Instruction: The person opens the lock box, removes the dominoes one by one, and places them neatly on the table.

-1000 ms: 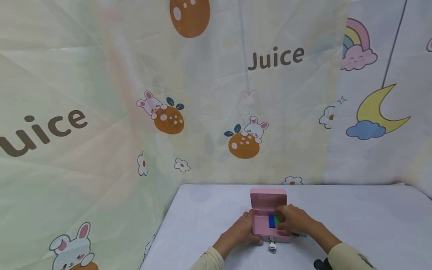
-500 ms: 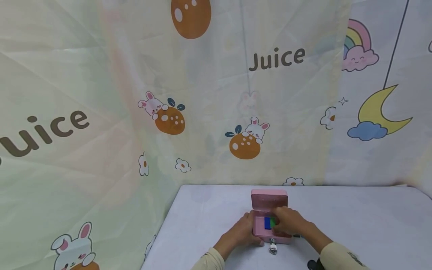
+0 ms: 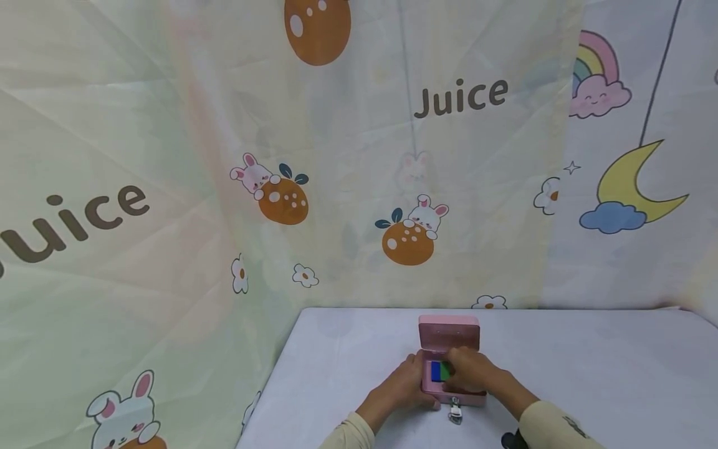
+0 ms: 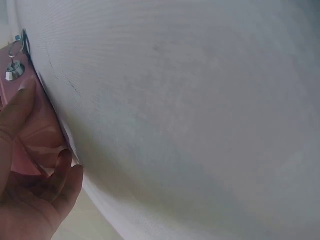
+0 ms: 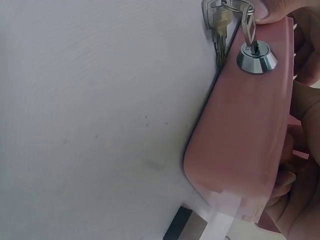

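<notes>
A pink metal cash box (image 3: pixel 471 401) stands on the white table with its lid (image 3: pixel 449 337) raised. From the lock (image 5: pixel 256 59) on its front hangs a ring of keys (image 5: pixel 220 25). My left hand (image 3: pixel 401 383) grips the box's left side, thumb on the front face (image 4: pixel 47 117) and fingers around the corner. Inside, a blue block (image 3: pixel 435 371) lies against a green block (image 3: pixel 445 371). My right hand (image 3: pixel 473 371) reaches in over the rim, its curled fingers at the green block and partly covering it.
A block with black and grey sides (image 5: pixel 186 225) lies on the table beside the box's right end. A black object (image 3: pixel 513 440) shows by the right sleeve. Printed cloth (image 3: pixel 336 125) hangs behind the table (image 3: pixel 589 374).
My right hand has moved left inside the box, and the blue and green blocks have shifted left with it. The left hand keeps its grip on the box.
</notes>
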